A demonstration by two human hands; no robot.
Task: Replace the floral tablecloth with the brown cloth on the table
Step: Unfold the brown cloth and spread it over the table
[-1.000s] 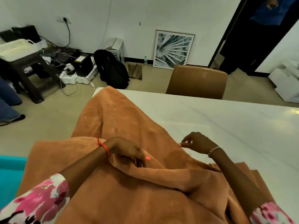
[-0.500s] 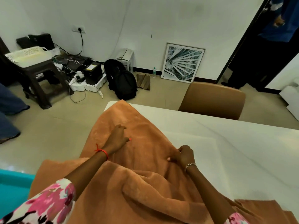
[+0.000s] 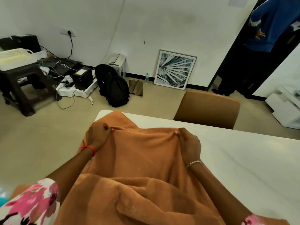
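Nearest the camera, two arms in pink floral sleeves reached forward over a brown cloth. The cloth lay in thick, loose folds against the person's body and over the near left part of a white table.

Further out, both hands held a raised edge of the cloth, lifted just above the table. The left hand had its fingers curled round the fabric near the table's far left corner. The right hand pinched the same edge between thumb and fingertips. That held edge ran left to right between the hands and sagged slightly in the middle. Most of the fabric hung back from the hands towards the person.

The bare table top stretched away to the right and beyond the hands, with the right hand closer to it. Spreading the cloth would probably mean carrying the edge away and to the right. No floral tablecloth was in view.

Beyond the table stood a tan chair. On the floor past it were a black backpack and a framed picture leaning on the wall. A person in blue stood in a doorway.
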